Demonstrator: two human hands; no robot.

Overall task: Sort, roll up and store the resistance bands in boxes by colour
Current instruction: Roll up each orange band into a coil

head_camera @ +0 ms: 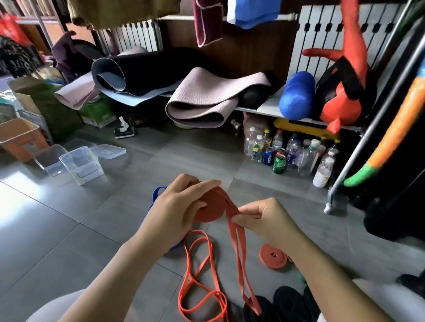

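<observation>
My left hand [177,206] grips a partly rolled red resistance band [211,207] held above the floor. My right hand [265,219] pinches the band's loose tail, which hangs down to the floor at the lower middle. A thin orange band [202,282] lies unrolled on the grey tiles below my hands. One rolled red band [273,257] sits on the floor to the right. Several rolled black bands [288,309] lie at the lower right. A blue band [158,191] shows partly behind my left hand.
Clear plastic boxes [81,164] and a flat lid [110,150] stand on the floor at the left, beside an orange bin [15,136]. Bottles and cans [283,153] crowd under a shelf with rolled mats [201,96]. A metal rack leg [330,198] stands at right.
</observation>
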